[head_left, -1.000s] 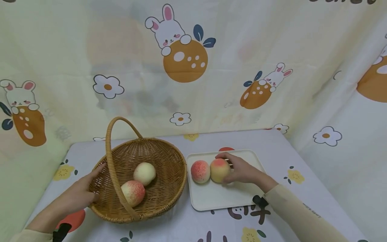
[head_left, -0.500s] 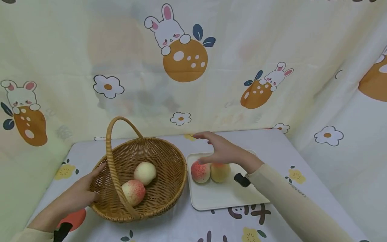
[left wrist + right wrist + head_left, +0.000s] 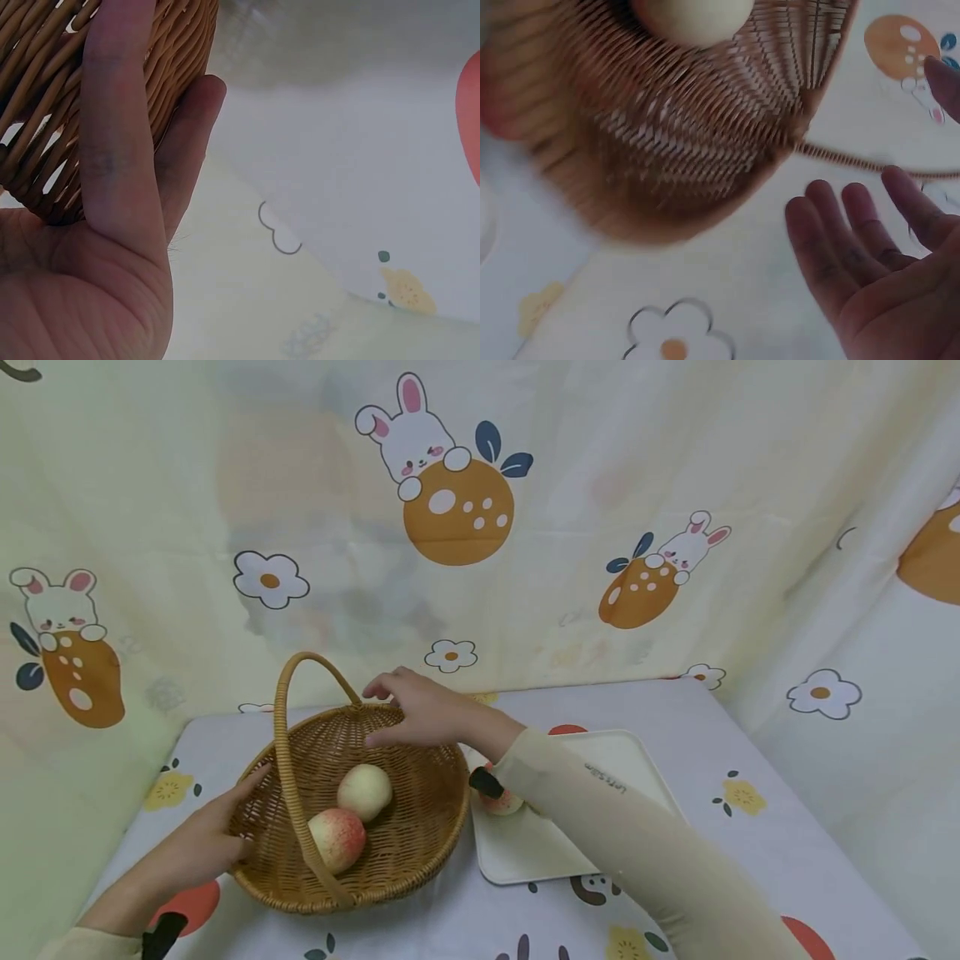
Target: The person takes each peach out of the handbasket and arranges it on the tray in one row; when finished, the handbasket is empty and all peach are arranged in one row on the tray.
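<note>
A brown wicker basket (image 3: 420, 827) with a tall arched handle (image 3: 283, 752) stands at left on the table. Two peaches lie inside: a pale cream one (image 3: 364, 792) and a red-blushed one (image 3: 337, 840). My left hand (image 3: 202, 835) holds the basket's left rim; in the left wrist view its fingers (image 3: 120, 135) lie along the wicker. Above the basket's far right rim hovers my right hand (image 3: 431, 706), fingers spread and holding nothing. A red-speckled peach (image 3: 504, 802) on the white tray (image 3: 637, 760) is partly hidden by my right sleeve, which also covers most of another peach there.
The white tray sits just right of the basket, its edge close to the basket rim. A printed cloth (image 3: 427, 935) covers the table. Behind it and at the sides hang patterned curtains (image 3: 555, 610).
My right hand has left the peach on the tray, with nothing in it, and moved left over the basket's far rim. The left hand has stayed on the basket.
</note>
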Action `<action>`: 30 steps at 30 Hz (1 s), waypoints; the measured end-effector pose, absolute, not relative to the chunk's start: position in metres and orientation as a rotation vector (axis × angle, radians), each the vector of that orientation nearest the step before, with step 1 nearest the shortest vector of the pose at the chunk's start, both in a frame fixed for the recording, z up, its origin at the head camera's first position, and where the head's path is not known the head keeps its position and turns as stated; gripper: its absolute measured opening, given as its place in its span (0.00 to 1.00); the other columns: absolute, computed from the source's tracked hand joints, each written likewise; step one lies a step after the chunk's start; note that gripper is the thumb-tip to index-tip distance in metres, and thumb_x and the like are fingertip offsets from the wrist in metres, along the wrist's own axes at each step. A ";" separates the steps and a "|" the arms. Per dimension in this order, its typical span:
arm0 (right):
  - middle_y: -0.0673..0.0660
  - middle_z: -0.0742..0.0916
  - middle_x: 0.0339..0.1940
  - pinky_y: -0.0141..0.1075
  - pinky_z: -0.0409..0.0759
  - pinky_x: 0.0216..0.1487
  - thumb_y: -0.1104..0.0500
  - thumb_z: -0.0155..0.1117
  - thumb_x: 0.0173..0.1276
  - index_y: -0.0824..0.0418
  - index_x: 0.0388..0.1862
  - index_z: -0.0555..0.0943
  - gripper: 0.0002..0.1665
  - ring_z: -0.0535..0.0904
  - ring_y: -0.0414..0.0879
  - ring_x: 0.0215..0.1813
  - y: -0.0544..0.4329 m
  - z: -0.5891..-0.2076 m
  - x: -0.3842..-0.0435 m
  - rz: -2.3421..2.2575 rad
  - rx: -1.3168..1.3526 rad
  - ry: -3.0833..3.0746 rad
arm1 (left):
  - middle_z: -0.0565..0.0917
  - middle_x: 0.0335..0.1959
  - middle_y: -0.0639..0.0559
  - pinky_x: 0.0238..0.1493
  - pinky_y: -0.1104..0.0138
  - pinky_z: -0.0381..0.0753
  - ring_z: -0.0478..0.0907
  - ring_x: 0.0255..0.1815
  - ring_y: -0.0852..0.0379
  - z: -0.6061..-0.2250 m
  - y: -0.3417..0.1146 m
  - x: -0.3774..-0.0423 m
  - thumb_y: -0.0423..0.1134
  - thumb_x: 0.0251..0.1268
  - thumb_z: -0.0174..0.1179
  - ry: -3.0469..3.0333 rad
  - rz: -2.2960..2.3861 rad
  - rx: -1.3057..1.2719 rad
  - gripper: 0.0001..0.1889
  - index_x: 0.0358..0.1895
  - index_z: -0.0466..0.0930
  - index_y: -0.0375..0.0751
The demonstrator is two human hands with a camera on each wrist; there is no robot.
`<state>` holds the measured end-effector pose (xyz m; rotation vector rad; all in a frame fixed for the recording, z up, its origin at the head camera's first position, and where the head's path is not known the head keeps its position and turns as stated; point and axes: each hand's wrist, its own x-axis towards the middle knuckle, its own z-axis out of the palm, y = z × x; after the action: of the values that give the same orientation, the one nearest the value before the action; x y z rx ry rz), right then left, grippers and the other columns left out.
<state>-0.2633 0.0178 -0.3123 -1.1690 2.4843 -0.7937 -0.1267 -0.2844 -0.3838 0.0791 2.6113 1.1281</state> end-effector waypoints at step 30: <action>0.53 0.84 0.55 0.32 0.74 0.54 0.47 0.80 0.56 0.60 0.65 0.73 0.42 0.78 0.45 0.57 -0.052 -0.369 -0.248 -0.178 -0.965 2.423 | 0.53 0.74 0.18 0.41 0.56 0.78 0.67 0.63 0.28 -0.383 -0.282 -0.128 0.22 0.47 0.59 2.660 1.077 0.095 0.55 0.83 0.41 0.39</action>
<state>-0.2483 -0.0520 -0.3687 -0.9652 2.4233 -0.1780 -0.1278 -0.2825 -0.3832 0.0950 2.6603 1.0775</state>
